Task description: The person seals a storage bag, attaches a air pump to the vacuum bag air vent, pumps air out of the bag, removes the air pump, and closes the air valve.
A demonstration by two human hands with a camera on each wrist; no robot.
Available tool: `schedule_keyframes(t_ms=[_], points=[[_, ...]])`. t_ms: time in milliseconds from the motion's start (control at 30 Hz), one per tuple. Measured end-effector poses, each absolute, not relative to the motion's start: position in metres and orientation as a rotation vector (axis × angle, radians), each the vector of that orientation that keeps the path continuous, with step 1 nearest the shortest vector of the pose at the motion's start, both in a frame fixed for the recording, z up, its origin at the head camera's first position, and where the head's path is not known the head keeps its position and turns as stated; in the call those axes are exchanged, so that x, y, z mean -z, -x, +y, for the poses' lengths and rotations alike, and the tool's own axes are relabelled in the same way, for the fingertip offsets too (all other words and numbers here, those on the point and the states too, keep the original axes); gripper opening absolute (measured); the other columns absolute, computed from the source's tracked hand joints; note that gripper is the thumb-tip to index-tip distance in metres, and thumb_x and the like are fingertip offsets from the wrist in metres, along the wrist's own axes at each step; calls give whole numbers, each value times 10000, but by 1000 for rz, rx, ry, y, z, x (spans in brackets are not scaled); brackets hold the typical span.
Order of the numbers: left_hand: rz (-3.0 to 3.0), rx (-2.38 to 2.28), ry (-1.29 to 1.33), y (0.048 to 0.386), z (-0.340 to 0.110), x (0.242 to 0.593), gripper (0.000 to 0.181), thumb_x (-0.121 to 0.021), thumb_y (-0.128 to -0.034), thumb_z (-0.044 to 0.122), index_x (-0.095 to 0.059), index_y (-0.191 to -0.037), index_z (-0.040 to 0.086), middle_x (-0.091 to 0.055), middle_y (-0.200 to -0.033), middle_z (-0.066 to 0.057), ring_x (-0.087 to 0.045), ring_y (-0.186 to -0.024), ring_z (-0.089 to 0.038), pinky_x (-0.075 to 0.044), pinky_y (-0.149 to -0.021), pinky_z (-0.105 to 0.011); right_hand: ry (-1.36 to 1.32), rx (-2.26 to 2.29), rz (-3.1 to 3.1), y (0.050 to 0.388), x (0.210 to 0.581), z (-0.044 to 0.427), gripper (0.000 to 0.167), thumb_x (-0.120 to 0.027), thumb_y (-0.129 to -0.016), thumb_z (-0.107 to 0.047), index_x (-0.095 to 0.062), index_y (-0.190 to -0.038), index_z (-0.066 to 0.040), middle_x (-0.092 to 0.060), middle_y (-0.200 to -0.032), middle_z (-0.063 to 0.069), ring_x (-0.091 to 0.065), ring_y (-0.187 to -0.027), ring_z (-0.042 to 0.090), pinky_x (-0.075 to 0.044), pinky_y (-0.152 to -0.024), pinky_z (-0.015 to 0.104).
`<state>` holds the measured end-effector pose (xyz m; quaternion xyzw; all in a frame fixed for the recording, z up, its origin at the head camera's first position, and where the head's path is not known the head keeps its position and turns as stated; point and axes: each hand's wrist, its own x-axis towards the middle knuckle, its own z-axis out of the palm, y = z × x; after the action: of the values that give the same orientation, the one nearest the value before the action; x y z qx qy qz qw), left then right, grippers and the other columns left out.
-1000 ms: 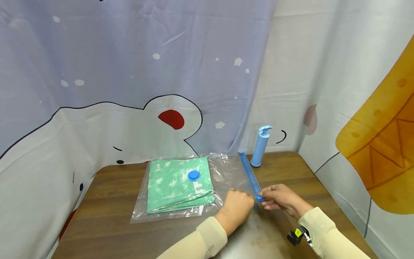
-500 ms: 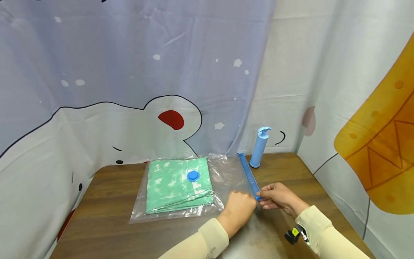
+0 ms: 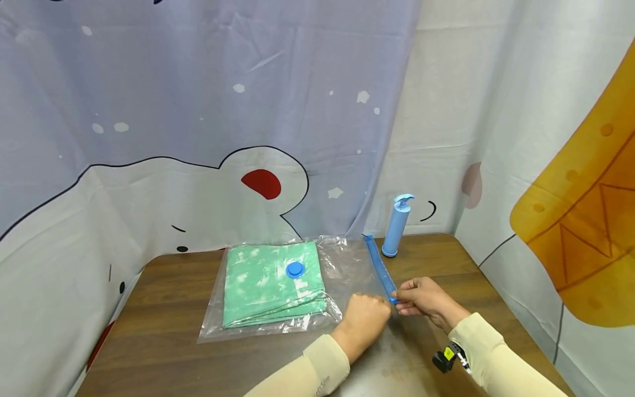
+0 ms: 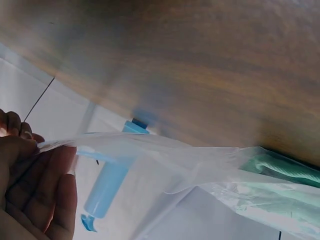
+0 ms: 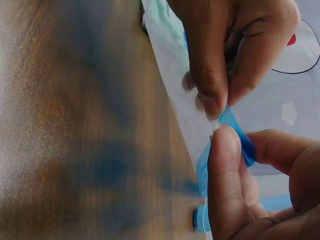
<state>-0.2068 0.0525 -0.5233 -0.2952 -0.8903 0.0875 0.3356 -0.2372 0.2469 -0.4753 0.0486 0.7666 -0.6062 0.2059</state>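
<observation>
left hand (image 3: 364, 321), right hand (image 3: 428, 301) pinch blue-edged bag (image 3: 349, 270)

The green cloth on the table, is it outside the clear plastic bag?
No, the folded green cloth lies inside the clear plastic bag.

Blue strip (image 3: 381, 269) part-hidden by fingers (image 5: 225, 155), sleeves (image 3: 501, 358) cut off

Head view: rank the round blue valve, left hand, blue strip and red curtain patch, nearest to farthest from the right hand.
1. Blue strip: pinched by the right hand.
2. Left hand: just left.
3. Blue valve: farther left.
4. Red patch: back left, on the curtain.
</observation>
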Motion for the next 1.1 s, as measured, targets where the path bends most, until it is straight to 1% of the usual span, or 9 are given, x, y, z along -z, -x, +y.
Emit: schedule_keyframes(t_ms=[100,233,333,433,533,733,933,1100], points=[[-2313,-245,765,207,53,524,113,-853,-904,320,-801,-812,361,-771,-756,196,-709,-645,-8,-507,-558,-237,-136,1699,2149,237,474,245,217,-690,-1081,-17,-579,-1211,117,-776,-876,33,-752,-700,71,-673,-668,219],[-2306,-261,763,207,53,525,98,-850,-908,329,-804,-826,356,-777,-764,200,-713,-650,-1,-494,-579,-235,-141,1696,2178,237,474,242,179,-687,-1080,-7,-632,-1174,136,-784,-878,38,-753,-706,71,-674,-670,218],[-2298,-267,763,208,52,526,96,-848,-913,335,-803,-829,353,-776,-767,201,-714,-652,-1,-493,-587,-236,-154,1706,2193,238,475,242,179,-689,-1080,-7,-654,-1167,145,-786,-877,39,-753,-710,70,-675,-672,218],[-2291,-270,767,209,51,526,91,-843,-918,336,-806,-836,348,-775,-772,199,-716,-651,-4,-491,-590,-238,-164,1732,2197,239,477,240,207,-689,-1076,-1,-642,-1187,167,-787,-880,42,-754,-709,70,-677,-674,220],[-2284,-268,769,209,50,525,94,-838,-924,333,-804,-837,342,-772,-771,196,-715,-647,-3,-484,-592,-237,-197,1762,2204,238,477,236,208,-695,-1063,13,-630,-1188,166,-788,-876,49,-752,-694,71,-676,-666,222],[-2267,-240,750,211,49,522,127,-835,-931,331,-786,-813,339,-773,-775,197,-727,-654,4,-489,-609,-242,-264,1819,2213,239,473,230,149,-718,-1049,13,-638,-1127,111,-781,-837,46,-749,-660,67,-668,-646,215],[-2248,-213,719,211,49,520,91,-851,-909,310,-811,-830,332,-778,-773,174,-733,-667,-4,-511,-615,-247,-199,1815,2154,239,472,237,99,-724,-1044,-6,-654,-1067,60,-803,-857,10,-757,-697,61,-676,-674,216],[-2205,-194,712,212,52,519,109,-867,-891,304,-813,-803,339,-778,-755,162,-724,-654,-13,-510,-595,-250,-200,1820,2118,239,474,237,114,-754,-1032,-7,-645,-1002,10,-791,-823,1,-761,-692,58,-674,-676,209]])
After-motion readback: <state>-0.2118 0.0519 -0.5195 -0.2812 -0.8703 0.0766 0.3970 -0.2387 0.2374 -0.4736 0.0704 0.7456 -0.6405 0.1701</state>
